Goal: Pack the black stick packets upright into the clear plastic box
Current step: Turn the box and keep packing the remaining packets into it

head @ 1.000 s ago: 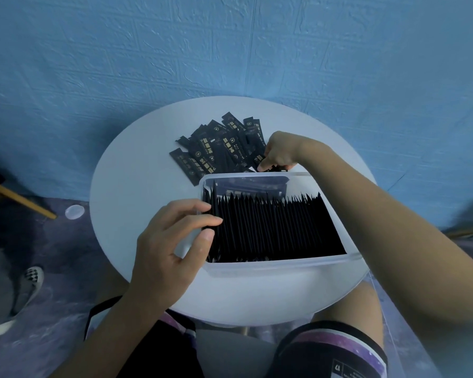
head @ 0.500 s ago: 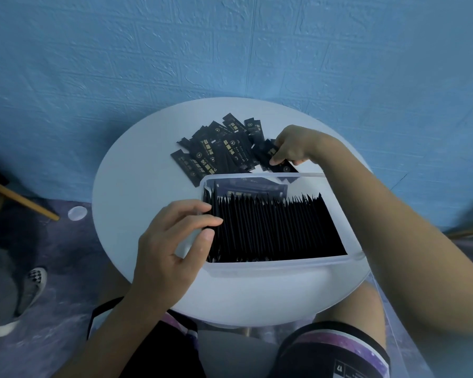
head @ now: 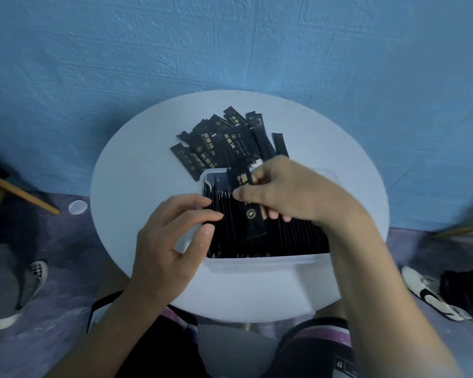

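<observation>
Your right hand [head: 292, 192] pinches one black stick packet [head: 250, 214], tilted, just above the packed row [head: 292, 236] in the clear plastic box [head: 257, 261]; your left hand [head: 172, 241] beside it seems to clasp the box's end wall.

The right hand [head: 290, 192] pinches a packet [head: 253, 214] over the box [head: 257, 261] of upright packets [head: 298, 236]. The left hand [head: 172, 241] grips the box's left end. Behind it, loose packets [head: 221, 143] lie on the surface [head: 137, 173].

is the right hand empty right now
No, the right hand pinches a black stick packet over the clear plastic box.
</observation>
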